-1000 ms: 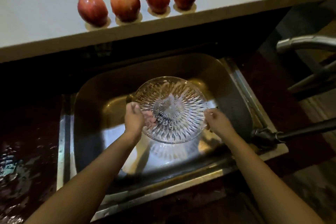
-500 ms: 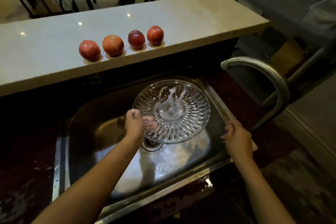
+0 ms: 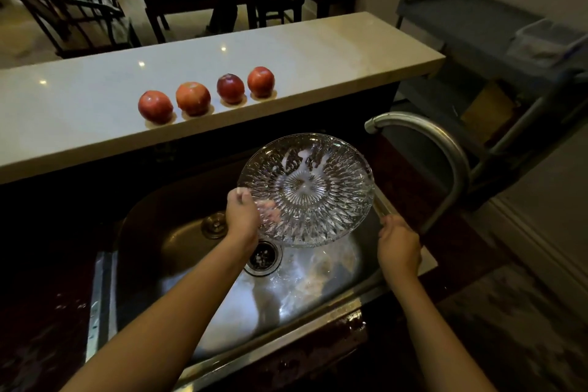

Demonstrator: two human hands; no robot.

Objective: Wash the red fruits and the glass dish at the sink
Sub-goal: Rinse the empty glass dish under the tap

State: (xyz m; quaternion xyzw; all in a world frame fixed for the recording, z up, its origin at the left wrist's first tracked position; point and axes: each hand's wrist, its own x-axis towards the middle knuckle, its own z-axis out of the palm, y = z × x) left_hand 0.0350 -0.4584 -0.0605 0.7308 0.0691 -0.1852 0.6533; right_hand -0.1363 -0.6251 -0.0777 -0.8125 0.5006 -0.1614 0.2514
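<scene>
A round cut-glass dish (image 3: 307,189) is held tilted above the steel sink (image 3: 178,232). My left hand (image 3: 241,215) grips its left rim, fingers showing through the glass. My right hand (image 3: 399,247) is off the dish, over the sink's right rim near the tap's base, fingers loosely curled with nothing seen in them. Several red fruits (image 3: 206,94) stand in a row on the pale raised counter (image 3: 95,111) behind the sink.
A curved metal tap (image 3: 445,149) arches at the right, its spout just above the dish's far right edge. The drain (image 3: 263,258) sits below the dish. Dark wet countertop (image 3: 41,312) lies left. A grey cart (image 3: 483,25), chairs and a table stand beyond.
My right hand let go of the dish's right rim and moved right toward the tap's base. My left hand now holds the dish alone, lifted higher. The view rose.
</scene>
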